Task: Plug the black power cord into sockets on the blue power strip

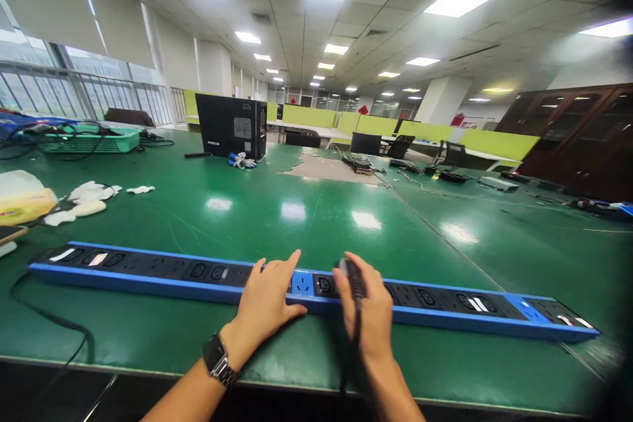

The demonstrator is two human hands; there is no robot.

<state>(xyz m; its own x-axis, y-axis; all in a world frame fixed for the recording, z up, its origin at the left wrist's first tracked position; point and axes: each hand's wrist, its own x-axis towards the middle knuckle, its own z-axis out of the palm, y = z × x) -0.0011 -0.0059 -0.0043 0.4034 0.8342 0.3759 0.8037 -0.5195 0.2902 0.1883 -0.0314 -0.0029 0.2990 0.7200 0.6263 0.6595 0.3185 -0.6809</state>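
A long blue and black power strip (163, 280) lies across the green table in front of me, its rows of sockets facing up. Across its middle rests my left hand (267, 300), thumb on the near edge and fingers over the far side, gripping it. A watch (216, 356) is on that wrist. My right hand (368, 310) is closed round a black plug (352, 270) just above the strip, right of the blue socket (302, 282). The plug's cord hangs down through the hand. Its front end is blurred, so I cannot tell whether it touches a socket.
The green table (247, 211) carries a black computer case (230, 125), gloves (241, 160) and a green basket (91, 140) with cables. White scraps (91, 194) lie at left. A black cable (54, 320) runs from the strip's left end over the table's front edge.
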